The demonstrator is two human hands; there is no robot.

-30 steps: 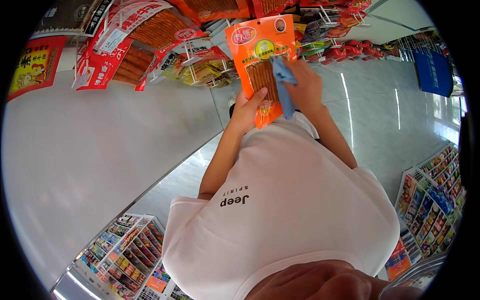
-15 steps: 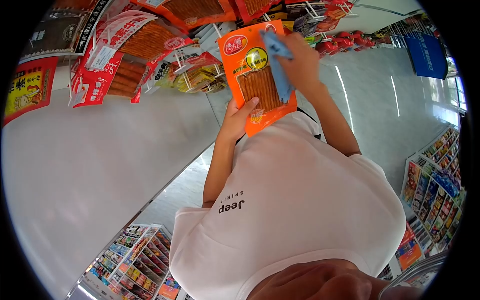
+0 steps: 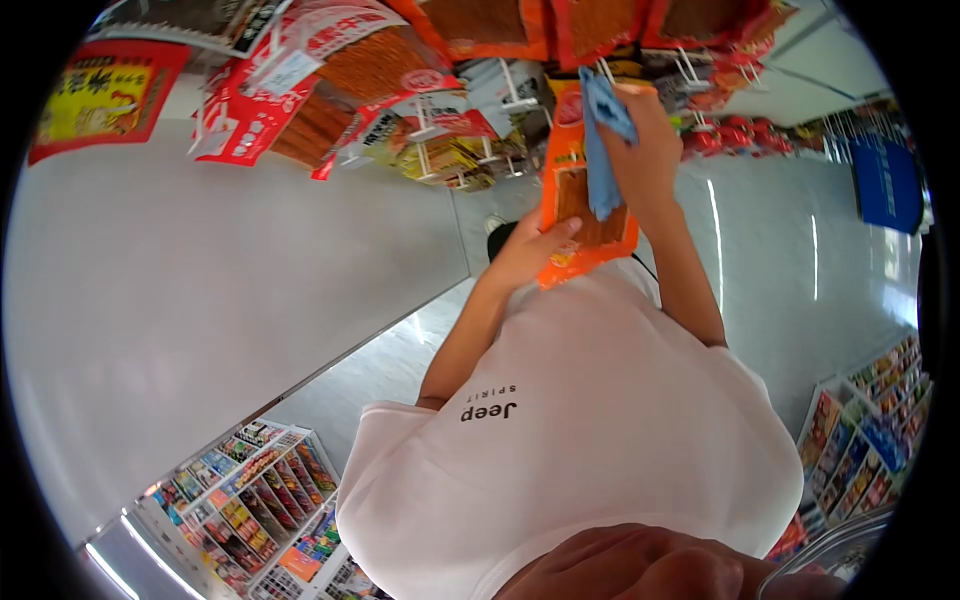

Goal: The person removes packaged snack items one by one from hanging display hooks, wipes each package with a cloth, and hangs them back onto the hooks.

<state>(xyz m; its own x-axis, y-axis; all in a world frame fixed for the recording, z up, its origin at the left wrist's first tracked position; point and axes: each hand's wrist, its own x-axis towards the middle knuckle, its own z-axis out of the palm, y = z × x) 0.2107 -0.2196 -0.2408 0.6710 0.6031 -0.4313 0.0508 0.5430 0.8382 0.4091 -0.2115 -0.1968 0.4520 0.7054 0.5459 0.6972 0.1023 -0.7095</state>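
An orange snack packet [image 3: 604,234] with a clear window onto brown strips is held up in front of my chest. My left hand [image 3: 530,252] is closed on its lower left edge, thumb on the front. In my right hand [image 3: 648,150] is a bunched blue cloth [image 3: 598,170], which lies against the packet's face and covers much of its right side. The cloth hides part of the printing, and the fingers behind the packet are out of sight.
Hanging snack packets [image 3: 365,80] on white hooks line the rack above and left. A grey panel [image 3: 250,280] spans the left side. Shelves of goods [image 3: 250,500] stand at lower left, with more shelves [image 3: 870,430] at right. A blue sign [image 3: 886,185] is at upper right.
The view has shifted, so the packet, hands and rack appear farther right. The packet looks more tilted away. The cloth is still on its front, in my right hand.
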